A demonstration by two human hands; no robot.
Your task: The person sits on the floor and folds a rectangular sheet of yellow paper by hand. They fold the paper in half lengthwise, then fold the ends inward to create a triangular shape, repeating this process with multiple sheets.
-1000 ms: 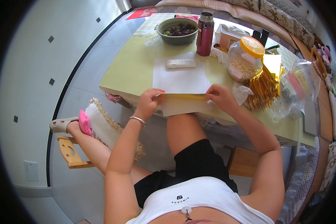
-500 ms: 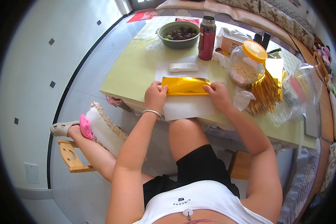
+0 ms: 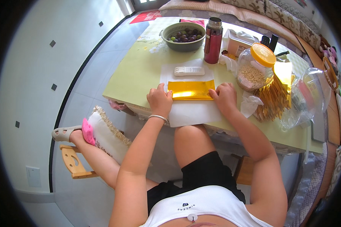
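Observation:
A folded sheet of shiny gold foil paper lies over white paper at the table's near edge. My left hand pinches its left end, thumb on top. At the right end, my right hand holds it with the thumb and curled fingers. Just beyond the foil paper rests a small white oblong plastic case. To the right, a stack of folded gold foil papers fans out beside a clear jar with a yellow lid and pale grains inside.
Farther back stand a colander bowl of grapes and a red thermos. A crumpled tissue and a clear plastic bag lie on the right. A white cushion and a wooden stool are at lower left.
The gold foil paper now lies flatter on the white paper, its upper edge lowered. Both hands stay at its ends. The whole view has shifted slightly.

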